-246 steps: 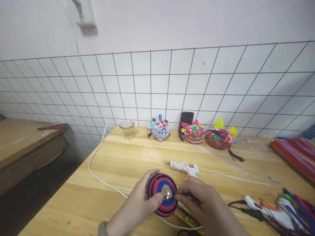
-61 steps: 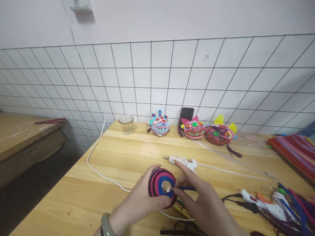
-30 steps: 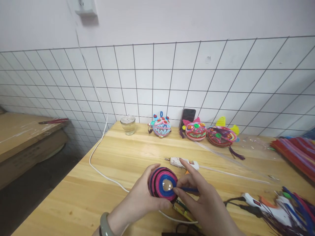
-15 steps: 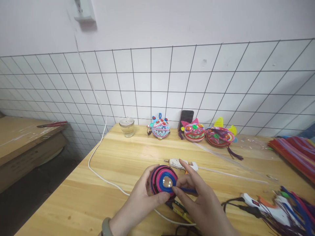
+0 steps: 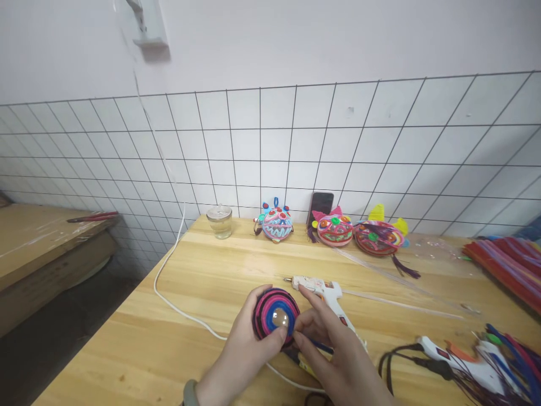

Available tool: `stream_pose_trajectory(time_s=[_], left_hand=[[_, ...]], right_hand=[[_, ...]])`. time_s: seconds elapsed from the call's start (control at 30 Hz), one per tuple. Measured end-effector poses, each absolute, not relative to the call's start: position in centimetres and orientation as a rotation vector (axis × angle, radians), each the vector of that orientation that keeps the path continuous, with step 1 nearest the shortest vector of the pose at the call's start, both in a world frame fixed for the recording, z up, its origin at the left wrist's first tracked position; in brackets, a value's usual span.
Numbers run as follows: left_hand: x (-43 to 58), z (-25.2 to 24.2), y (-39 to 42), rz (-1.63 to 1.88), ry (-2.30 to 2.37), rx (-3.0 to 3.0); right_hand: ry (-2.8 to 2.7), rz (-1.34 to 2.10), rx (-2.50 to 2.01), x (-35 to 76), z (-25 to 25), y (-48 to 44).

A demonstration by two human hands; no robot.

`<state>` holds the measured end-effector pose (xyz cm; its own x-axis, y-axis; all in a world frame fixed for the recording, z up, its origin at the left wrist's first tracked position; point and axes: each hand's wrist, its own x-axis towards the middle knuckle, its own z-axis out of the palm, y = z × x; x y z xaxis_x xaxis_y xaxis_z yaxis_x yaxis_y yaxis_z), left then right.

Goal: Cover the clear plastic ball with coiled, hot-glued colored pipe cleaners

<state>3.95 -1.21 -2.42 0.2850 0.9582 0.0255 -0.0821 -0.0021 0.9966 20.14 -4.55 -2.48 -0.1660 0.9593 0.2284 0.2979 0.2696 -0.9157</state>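
Observation:
My left hand [image 5: 249,345] is wrapped around a round ball [image 5: 265,307] covered in coiled pink, black and blue pipe cleaner. A bare, shiny tan spot shows at the middle of its coil, and my left thumb presses beside that spot. With thumb and finger, my right hand [image 5: 333,344] pinches a blue pipe cleaner [image 5: 321,345] against the ball's right edge, its tail running back under the hand. Just beyond the right hand lies a white glue gun [image 5: 310,283] with its nozzle pointing left. A yellow-and-black object [image 5: 305,365] lies partly hidden beneath my hands.
Along the wall stand a lidded glass cup [image 5: 220,223], several decorated fuzzy faces [image 5: 277,224] and a phone [image 5: 322,202]. A second glue gun [image 5: 460,361] lies at right near pipe cleaners [image 5: 502,265]. A white cable [image 5: 186,313] crosses the table [image 5: 139,349].
Both hands and the ball have shifted slightly left and down in view, showing more of the glue gun. My left thumb now sits closer to the bare middle.

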Motion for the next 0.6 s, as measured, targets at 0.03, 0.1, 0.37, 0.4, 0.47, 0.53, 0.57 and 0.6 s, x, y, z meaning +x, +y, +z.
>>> stream_pose_trajectory(time_s=[0.03, 0.1, 0.37, 0.4, 0.47, 0.53, 0.57, 0.6], left_hand=[[3.9, -2.3, -1.2, 1.038, 0.948, 1.302], [3.9, -2.0, -1.1, 1.050, 0.983, 1.327], [3.7, -1.5, -1.1, 1.055, 1.109, 1.430], [3.7, -1.5, -1.1, 1.056, 1.108, 1.446], [3.6, -1.7, -1.0, 1.059, 1.113, 1.475], [3.6, -1.7, -1.0, 1.060, 1.107, 1.484], [3.6, -1.7, -1.0, 1.062, 1.099, 1.483], [3.6, -1.7, -1.0, 1.058, 1.089, 1.479]], right_hand=[[-1.651, 0.947, -1.170, 20.2, -2.4, -4.5], [-1.633, 0.942, -1.167, 20.5, -2.3, -4.4], [-1.646, 0.629, -1.358, 22.1, -1.0, -3.6], [-1.649, 0.611, -1.373, 22.2, -0.9, -3.6], [-1.641, 0.608, -1.389, 22.1, -0.7, -3.7], [-1.618, 0.610, -1.388, 21.9, -0.6, -3.9], [-1.605, 0.606, -1.383, 21.8, -0.5, -4.0], [-1.596, 0.601, -1.377, 21.7, -0.5, -4.1]])
